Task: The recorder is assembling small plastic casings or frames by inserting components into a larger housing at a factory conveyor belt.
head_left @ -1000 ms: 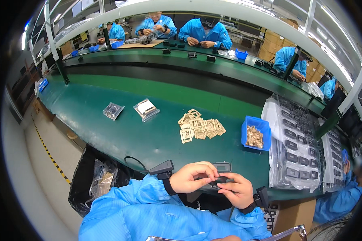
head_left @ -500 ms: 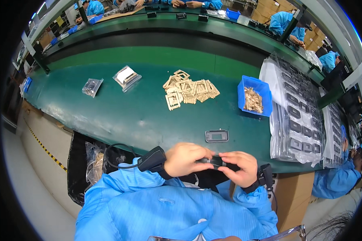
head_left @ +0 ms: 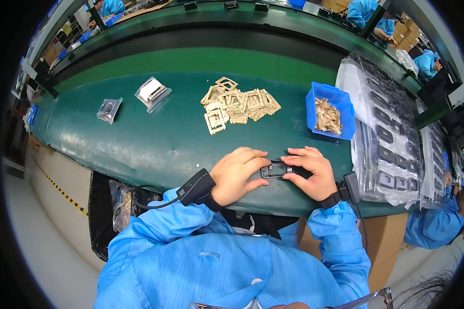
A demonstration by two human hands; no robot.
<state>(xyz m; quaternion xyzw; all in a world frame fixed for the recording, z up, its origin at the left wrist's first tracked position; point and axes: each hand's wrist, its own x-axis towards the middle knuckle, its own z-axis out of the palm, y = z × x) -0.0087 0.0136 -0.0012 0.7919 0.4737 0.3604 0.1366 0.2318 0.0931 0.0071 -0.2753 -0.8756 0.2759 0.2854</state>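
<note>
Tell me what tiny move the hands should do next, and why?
Perhaps the right hand could gently press its end of the dark frame while the left hand steadies the other. The frame is at the green table, with fingers close around both ends. Whether its pieces sit snugly is too small to tell.

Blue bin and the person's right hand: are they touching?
Apart. The head view shows a strip of green tabletop between the right hand and the blue bin.
</note>
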